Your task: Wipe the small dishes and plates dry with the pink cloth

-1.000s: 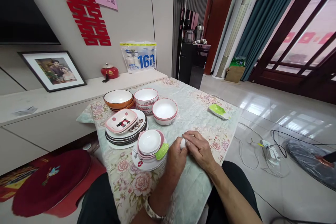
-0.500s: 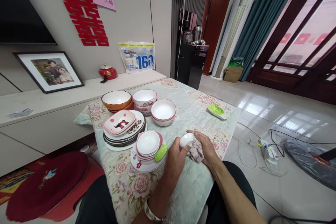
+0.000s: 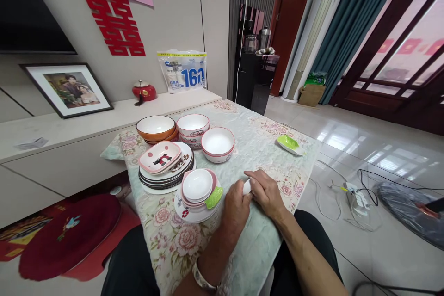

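- We locate the dish between both hands, above the near half of the table; only part of its white wall shows.
- Left hand: grasping the dish, thumb on the near side, fingers curled.
- Right hand: bent over the dish's right side, pressing it from opposite the left; its palm is hidden from us.
- Risk, slip: we judge the glaze smooth and the dish small. A loose or uneven pinch could let it drop on the table.
- Risk, knock: the leaf dish juts from the small bowls toward the left hand. A leftward swing of that hand could topple the pile.
- Risk, slide: the square bowl sits tilted on the plates. A jolt could shift it.
- Risk, fall: the green dish lies near the table's right edge. A tug on the cloth could carry it off.
- Surface: we note a floral cloth over the table, with orange bowls and red-rimmed bowls standing beyond the plates.
- Room: a low cabinet adjoins the far side, bearing a bag, a red pot and a framed photo. We find a stool at left, and a power strip with loose leads on the tiled floor at right.
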Action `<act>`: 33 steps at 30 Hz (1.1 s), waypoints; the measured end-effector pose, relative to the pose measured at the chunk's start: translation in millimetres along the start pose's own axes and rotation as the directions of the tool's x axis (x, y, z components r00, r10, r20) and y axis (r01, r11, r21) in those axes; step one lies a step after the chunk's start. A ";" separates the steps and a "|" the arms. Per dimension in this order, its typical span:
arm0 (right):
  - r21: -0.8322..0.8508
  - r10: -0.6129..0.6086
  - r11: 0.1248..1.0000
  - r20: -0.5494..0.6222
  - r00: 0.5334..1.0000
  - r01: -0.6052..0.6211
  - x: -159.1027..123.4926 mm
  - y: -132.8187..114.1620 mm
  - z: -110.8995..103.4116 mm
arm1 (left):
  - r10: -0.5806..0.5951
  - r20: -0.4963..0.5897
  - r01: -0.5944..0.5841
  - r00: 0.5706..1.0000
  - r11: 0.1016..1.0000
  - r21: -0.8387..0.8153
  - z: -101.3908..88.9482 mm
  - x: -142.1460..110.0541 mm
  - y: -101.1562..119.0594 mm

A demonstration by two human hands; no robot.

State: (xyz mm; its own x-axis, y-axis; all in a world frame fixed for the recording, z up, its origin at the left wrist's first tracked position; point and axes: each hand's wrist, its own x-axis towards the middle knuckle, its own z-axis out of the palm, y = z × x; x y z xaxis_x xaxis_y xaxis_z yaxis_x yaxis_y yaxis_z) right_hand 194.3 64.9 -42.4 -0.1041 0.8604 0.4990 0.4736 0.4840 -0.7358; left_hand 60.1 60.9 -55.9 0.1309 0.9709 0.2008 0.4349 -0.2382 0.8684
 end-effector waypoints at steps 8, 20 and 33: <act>0.764 0.650 0.413 0.134 0.748 -0.495 4.6 9.4 0.0 | -0.167 0.122 0.195 0.978 0.941 -0.276 0.9 0.2 0.4; -0.099 -0.036 0.995 -0.071 0.997 0.029 -5.9 -1.9 0.0 | 0.006 0.024 -0.005 1.000 0.999 -0.044 1.7 -3.0 0.5; 0.621 0.602 0.605 0.053 0.796 -0.499 6.2 14.4 -4.1 | -0.115 0.124 0.142 0.986 0.960 -0.241 -1.9 -1.2 6.3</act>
State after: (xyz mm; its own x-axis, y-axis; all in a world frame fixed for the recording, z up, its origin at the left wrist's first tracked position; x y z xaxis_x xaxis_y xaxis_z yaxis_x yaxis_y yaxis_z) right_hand 204.0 76.5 -48.0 0.1558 0.9853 -0.0704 -0.2044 -0.0376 -0.9782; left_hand 61.0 58.3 -49.8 0.1890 0.9811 0.0419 0.2212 -0.0841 0.9716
